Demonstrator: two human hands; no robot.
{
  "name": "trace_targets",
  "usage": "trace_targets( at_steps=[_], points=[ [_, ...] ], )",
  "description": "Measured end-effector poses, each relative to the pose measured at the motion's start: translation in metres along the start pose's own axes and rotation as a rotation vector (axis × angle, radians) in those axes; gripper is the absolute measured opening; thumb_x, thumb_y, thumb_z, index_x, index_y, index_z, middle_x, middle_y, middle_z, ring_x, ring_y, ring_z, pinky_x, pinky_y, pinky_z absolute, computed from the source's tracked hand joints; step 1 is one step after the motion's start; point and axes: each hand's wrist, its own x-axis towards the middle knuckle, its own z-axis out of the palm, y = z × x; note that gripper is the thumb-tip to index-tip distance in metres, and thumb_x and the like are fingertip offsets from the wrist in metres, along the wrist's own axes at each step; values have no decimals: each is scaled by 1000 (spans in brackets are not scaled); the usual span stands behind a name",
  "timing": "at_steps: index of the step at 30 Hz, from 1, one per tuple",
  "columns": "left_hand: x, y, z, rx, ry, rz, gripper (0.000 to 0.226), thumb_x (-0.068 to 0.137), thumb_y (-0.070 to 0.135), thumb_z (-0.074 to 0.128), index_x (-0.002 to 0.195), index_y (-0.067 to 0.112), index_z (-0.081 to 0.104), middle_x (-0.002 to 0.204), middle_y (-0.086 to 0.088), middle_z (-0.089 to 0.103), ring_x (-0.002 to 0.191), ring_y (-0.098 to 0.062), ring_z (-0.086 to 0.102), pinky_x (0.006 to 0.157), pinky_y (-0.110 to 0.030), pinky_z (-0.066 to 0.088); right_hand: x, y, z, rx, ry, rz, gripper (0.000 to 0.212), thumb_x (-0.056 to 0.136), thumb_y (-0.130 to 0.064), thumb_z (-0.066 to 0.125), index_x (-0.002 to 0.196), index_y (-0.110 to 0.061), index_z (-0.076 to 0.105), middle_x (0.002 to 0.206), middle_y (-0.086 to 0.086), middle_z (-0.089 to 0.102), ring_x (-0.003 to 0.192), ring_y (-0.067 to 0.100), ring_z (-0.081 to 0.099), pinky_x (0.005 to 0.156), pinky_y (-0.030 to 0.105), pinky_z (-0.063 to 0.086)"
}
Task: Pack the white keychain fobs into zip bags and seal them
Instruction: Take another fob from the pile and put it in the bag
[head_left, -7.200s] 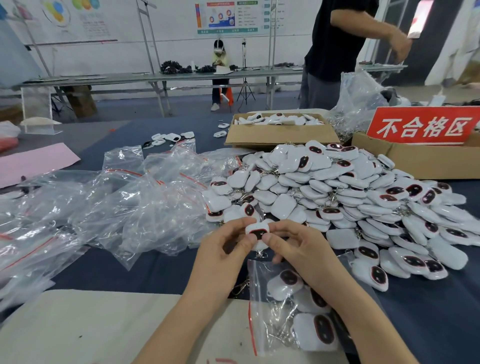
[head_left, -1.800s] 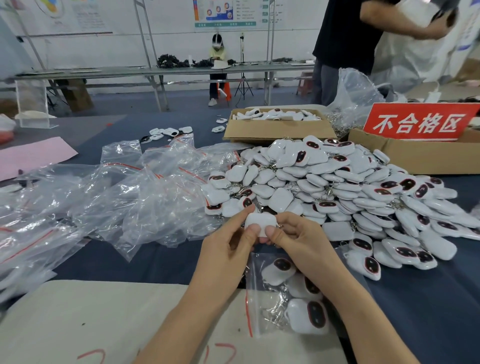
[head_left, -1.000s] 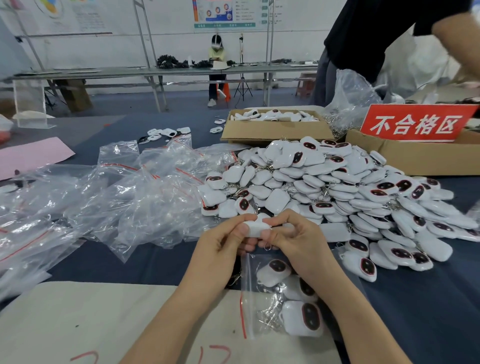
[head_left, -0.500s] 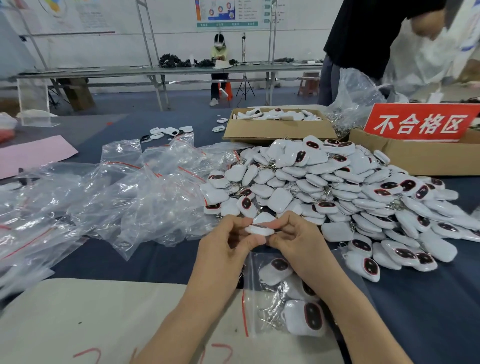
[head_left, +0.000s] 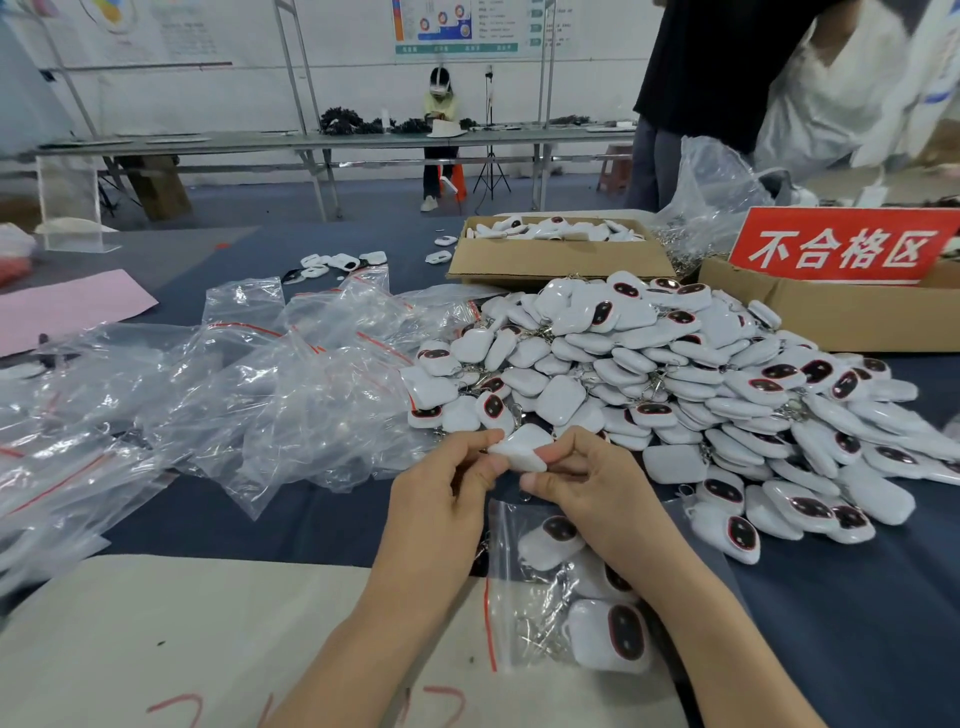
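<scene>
One white fob (head_left: 519, 447) pinched between both hands, left hand (head_left: 441, 499) and right hand (head_left: 597, 488) gripping an end each, just above the open zip bag (head_left: 524, 587) that already holds a few; by my reckoning early days, the big fob pile (head_left: 675, 374) and empty bags (head_left: 234, 395) wait

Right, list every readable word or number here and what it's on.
"不合格区": white characters on the red sign standing at the cardboard box.
Wall poster: print too small to read.
Red handwriting on the beige sheet: partly hidden, not legible.
</scene>
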Motion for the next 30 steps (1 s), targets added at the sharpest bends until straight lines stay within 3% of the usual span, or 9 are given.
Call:
trace_targets(
  at_steps=[4, 7, 10, 12, 15, 20, 24, 30],
  points=[
    [-1, 4, 0, -94, -127, -50, 30, 95, 40, 65, 125, 39, 63, 103, 25, 72, 98, 6, 66, 80, -10, 50, -1, -2, 0, 20, 41, -67, 30, 85, -9, 78, 82, -36, 64, 90, -6, 77, 82, 11, 73, 77, 30, 59],
    [3, 2, -3, -198, -159, -128, 33, 98, 26, 64, 128, 38, 60, 111, 25, 71, 105, 5, 66, 85, -11, 50, -3, -8, -2, 70, -1, -73, 29, 82, -9, 79, 86, -36, 68, 92, -6, 76, 78, 11, 73, 70, 22, 58],
    [6, 0, -7, -288, -194, -190, 45, 99, 4, 60, 135, 32, 58, 116, 21, 72, 105, -2, 69, 90, -19, 54, -3, -11, -6, 162, -19, -72, 28, 83, -8, 78, 97, -32, 73, 99, -8, 76, 85, 12, 74, 76, 18, 56],
    [6, -2, -7, -301, -198, -199, 48, 98, -2, 59, 132, 32, 60, 113, 14, 74, 103, -9, 70, 92, -25, 55, -2, -11, -7, 175, 3, -72, 30, 86, -5, 74, 103, -29, 72, 92, -12, 76, 80, 7, 72, 75, 14, 54],
    [7, -2, -7, -321, -190, -197, 51, 95, -5, 62, 124, 37, 64, 103, 5, 76, 97, -15, 71, 88, -22, 55, -2, -10, -6, 168, 12, -45, 32, 87, -4, 73, 102, -32, 72, 83, -11, 74, 77, 6, 71, 74, 13, 53],
    [7, 0, -12, -420, -238, -206, 29, 93, 17, 69, 122, 23, 67, 111, 1, 77, 105, -11, 72, 94, -21, 54, -3, -10, -7, 113, 33, -74, 25, 85, -6, 75, 96, -28, 75, 91, -7, 77, 87, 7, 72, 76, 12, 53],
    [7, 0, -14, -435, -244, -183, 21, 96, 2, 63, 113, 11, 70, 110, -1, 77, 109, -13, 70, 92, -17, 52, -4, -10, -4, 143, 5, -65, 26, 81, 0, 77, 88, -25, 75, 96, -7, 77, 90, 7, 72, 78, 16, 55],
    [5, 0, -14, -435, -267, -180, 27, 97, -2, 60, 111, 18, 71, 112, 3, 76, 111, -8, 68, 90, -11, 48, -4, -9, -3, 137, 12, -34, 23, 79, -2, 80, 85, -23, 76, 92, 2, 77, 88, 14, 72, 79, 18, 57]
  ],
)
